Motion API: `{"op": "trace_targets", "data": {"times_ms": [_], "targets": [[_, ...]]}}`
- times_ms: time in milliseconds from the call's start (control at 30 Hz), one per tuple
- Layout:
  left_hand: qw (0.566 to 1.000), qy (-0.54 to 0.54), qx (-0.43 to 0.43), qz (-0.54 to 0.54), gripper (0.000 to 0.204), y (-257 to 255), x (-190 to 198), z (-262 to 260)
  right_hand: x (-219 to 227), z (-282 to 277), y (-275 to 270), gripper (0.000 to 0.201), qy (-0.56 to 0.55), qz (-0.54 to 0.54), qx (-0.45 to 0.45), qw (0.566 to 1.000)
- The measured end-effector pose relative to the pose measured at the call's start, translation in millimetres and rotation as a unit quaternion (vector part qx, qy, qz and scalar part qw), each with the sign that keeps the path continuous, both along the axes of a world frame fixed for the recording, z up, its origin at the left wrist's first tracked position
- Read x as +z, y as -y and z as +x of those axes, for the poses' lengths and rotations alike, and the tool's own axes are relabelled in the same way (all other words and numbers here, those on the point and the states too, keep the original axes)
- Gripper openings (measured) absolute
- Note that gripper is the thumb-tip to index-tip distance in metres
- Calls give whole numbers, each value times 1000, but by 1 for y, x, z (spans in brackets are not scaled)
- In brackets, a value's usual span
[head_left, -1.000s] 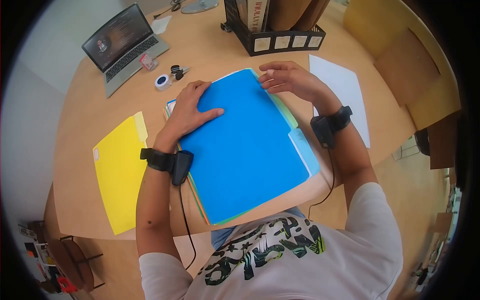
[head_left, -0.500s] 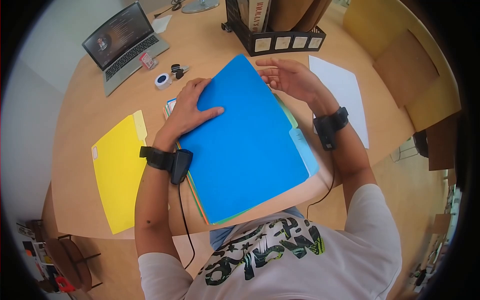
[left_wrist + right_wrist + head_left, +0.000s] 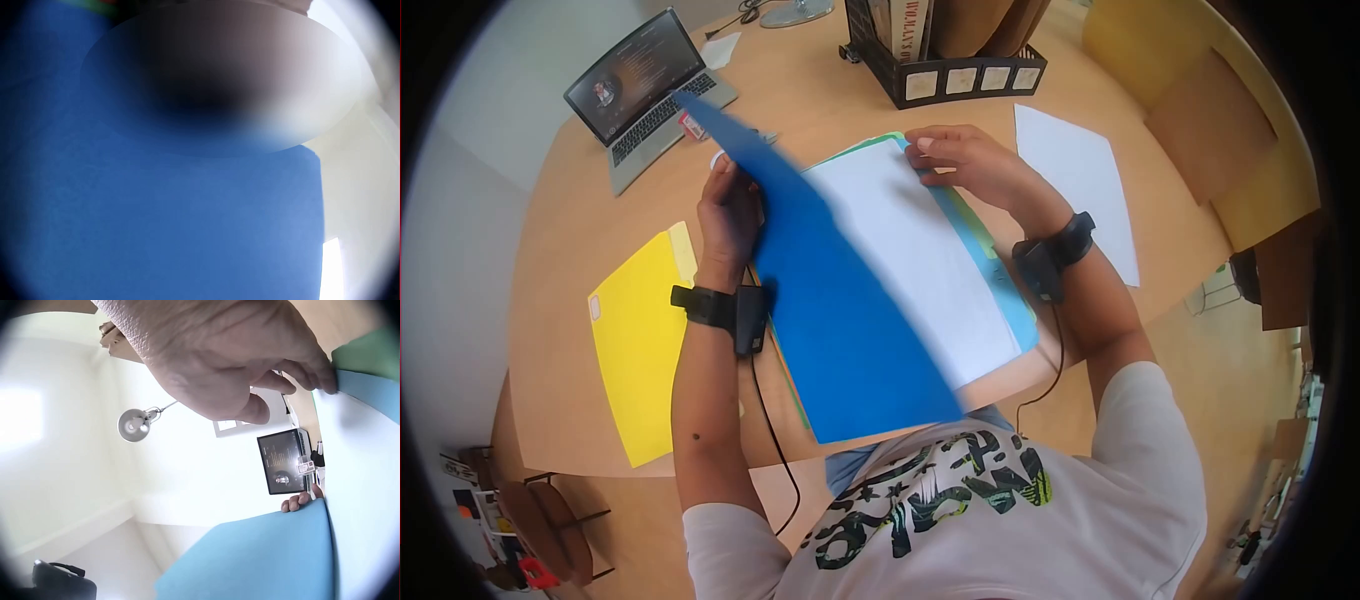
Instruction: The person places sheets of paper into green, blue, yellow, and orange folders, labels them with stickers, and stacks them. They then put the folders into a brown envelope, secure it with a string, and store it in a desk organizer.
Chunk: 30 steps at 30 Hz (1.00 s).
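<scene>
The dark blue cover (image 3: 840, 310) of a folder stands tilted up over a stack of folders, leaning left. Inside lies white paper (image 3: 920, 250), uncovered on the right, with light blue (image 3: 1012, 298) and green edges below it. My left hand (image 3: 728, 225) is at the cover's outer left side, fingers loosely bent and partly hidden behind it. In the right wrist view its fingertips (image 3: 299, 501) show past the cover's edge. My right hand (image 3: 980, 170) is at the paper's upper right, fingers relaxed, fingertips right at the stack's edge. The left wrist view is mostly filled by blue cover (image 3: 200, 219).
A yellow folder (image 3: 640, 345) lies at the left and a white sheet (image 3: 1080, 195) at the right. Farther back are a laptop (image 3: 650, 100), partly overlapped by the cover's top corner, and a black organizer (image 3: 970, 80) holding books and folders.
The blue cover has lifted from the right and swung left, uncovering white paper. My left hand has moved from on top of the cover to its outer left side. My right hand has barely moved.
</scene>
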<state>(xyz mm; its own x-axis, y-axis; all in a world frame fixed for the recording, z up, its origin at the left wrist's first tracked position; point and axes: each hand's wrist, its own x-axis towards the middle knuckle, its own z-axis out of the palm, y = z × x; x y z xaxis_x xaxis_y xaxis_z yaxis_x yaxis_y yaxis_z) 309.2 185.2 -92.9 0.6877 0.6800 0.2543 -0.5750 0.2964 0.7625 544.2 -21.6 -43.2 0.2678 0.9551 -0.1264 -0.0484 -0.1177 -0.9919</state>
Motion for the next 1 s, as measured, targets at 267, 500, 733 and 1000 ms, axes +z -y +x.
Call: {"op": "trace_targets", "data": {"times_ms": [267,500,733,1000], "targets": [[999,48,-8,24,14,2,4,-3,7,-12,12,31,-102,-41,-22,994],[997,68,-20,33,18,3,3,-4,17,-43,62,37,214,-85,89,969],[998,-28,31,40,17,0,1,-1,-11,-20,101,14,279,54,-79,956],[952,-159,153,212,22,-21,25,-15,-23,132,190,22,348,-114,-293,883]]}}
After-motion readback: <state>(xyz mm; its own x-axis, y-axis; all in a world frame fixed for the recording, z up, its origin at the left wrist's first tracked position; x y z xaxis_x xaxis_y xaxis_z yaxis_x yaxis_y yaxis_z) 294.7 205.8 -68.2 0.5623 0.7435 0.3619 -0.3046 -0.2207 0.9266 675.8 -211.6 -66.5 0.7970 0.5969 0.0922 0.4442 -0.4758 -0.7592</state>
